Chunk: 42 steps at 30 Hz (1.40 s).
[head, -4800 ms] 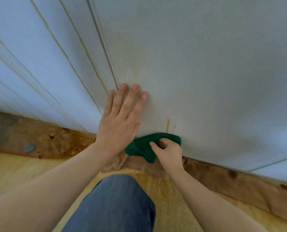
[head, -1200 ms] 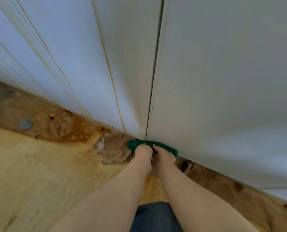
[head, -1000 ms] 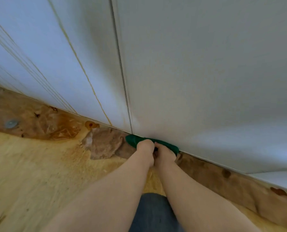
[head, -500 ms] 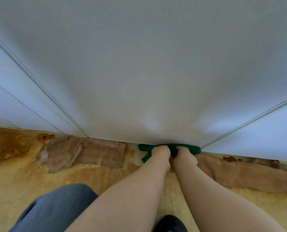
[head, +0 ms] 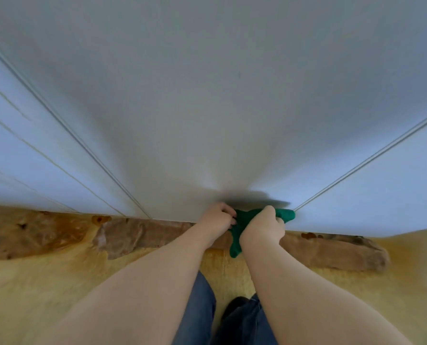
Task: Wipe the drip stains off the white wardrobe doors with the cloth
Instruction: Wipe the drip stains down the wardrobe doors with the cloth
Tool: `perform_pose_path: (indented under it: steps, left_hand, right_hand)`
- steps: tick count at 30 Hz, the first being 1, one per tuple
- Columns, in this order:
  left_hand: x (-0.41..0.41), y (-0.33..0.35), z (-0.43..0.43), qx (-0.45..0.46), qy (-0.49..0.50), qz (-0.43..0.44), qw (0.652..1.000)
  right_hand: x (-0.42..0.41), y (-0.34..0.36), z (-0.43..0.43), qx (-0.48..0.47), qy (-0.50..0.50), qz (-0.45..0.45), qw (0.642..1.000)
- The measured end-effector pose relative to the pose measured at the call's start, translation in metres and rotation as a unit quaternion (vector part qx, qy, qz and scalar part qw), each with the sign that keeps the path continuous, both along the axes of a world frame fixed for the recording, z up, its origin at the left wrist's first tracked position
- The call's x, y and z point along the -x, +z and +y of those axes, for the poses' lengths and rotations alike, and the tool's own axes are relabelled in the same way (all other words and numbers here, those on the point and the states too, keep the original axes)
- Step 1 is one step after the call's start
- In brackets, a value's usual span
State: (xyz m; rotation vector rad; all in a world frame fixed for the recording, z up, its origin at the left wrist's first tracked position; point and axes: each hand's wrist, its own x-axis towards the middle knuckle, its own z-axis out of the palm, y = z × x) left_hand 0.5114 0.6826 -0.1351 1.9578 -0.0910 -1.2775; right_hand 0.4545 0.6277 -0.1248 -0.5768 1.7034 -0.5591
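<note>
Both hands grip the green cloth (head: 242, 221) along the wardrobe door (head: 207, 108) bottom edge; left hand (head: 217, 219) pinches its left end, right hand (head: 263, 227) bunches the rest, long axis running sideways.

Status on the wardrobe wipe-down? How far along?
Looks done: the middle door shows no drips. In hand: left hand and right hand both grip the green cloth at that door's bottom edge. To do: thin tan streaks run down the doors on the left, probably unwiped drips.
</note>
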Motion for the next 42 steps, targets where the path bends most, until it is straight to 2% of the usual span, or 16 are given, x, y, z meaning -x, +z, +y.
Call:
perform_pose_path:
  steps: [7, 10, 13, 15, 17, 20, 22, 24, 27, 29, 31, 35, 39, 42]
  left_hand:
    - [0.004, 0.189, 0.015, 0.008, -0.065, -0.095, 0.993]
    - [0.011, 0.273, 0.018, 0.022, -0.068, -0.095, 0.993]
    - [0.021, 0.357, 0.017, 0.071, -0.021, -0.066, 0.995]
    - [0.027, 0.416, 0.023, 0.112, -0.016, -0.057, 0.992]
    - [0.032, 0.460, 0.033, 0.127, -0.063, -0.028, 0.989]
    - [0.027, 0.508, 0.049, 0.124, -0.120, 0.073, 0.982]
    - [0.024, 0.532, 0.058, 0.163, -0.135, 0.128, 0.969]
    - [0.020, 0.552, 0.062, 0.214, -0.150, 0.158, 0.952]
    - [0.014, 0.600, 0.071, 0.306, -0.172, 0.153, 0.924]
    - [0.009, 0.640, 0.078, 0.364, -0.190, 0.126, 0.903]
    - [0.005, 0.687, 0.086, 0.426, -0.174, 0.058, 0.886]
    - [-0.008, 0.767, 0.105, 0.498, -0.049, -0.113, 0.858]
    - [-0.021, 0.830, 0.141, 0.529, 0.021, -0.277, 0.802]
    - [-0.032, 0.866, 0.169, 0.548, 0.033, -0.367, 0.751]
  right_hand:
    - [0.030, 0.183, 0.014, 0.013, 0.021, -0.067, 0.997]
    - [0.051, 0.261, 0.012, -0.008, 0.048, -0.107, 0.993]
    - [0.073, 0.337, 0.013, -0.033, 0.086, -0.171, 0.981]
    - [0.085, 0.394, 0.017, -0.043, 0.101, -0.238, 0.965]
    - [0.096, 0.437, 0.021, -0.022, 0.124, -0.285, 0.950]
    - [0.098, 0.496, 0.023, 0.037, 0.185, -0.333, 0.924]
    - [0.095, 0.531, 0.023, 0.085, 0.231, -0.356, 0.902]
    - [0.089, 0.565, 0.022, 0.132, 0.288, -0.367, 0.874]
    - [0.079, 0.621, 0.016, 0.190, 0.358, -0.414, 0.815]
    - [0.074, 0.662, 0.013, 0.223, 0.395, -0.447, 0.771]
    - [0.069, 0.706, 0.014, 0.263, 0.433, -0.470, 0.723]
    - [0.050, 0.769, 0.021, 0.379, 0.487, -0.449, 0.646]
    - [0.025, 0.820, 0.044, 0.470, 0.551, -0.406, 0.558]
    - [0.008, 0.857, 0.070, 0.549, 0.525, -0.400, 0.513]
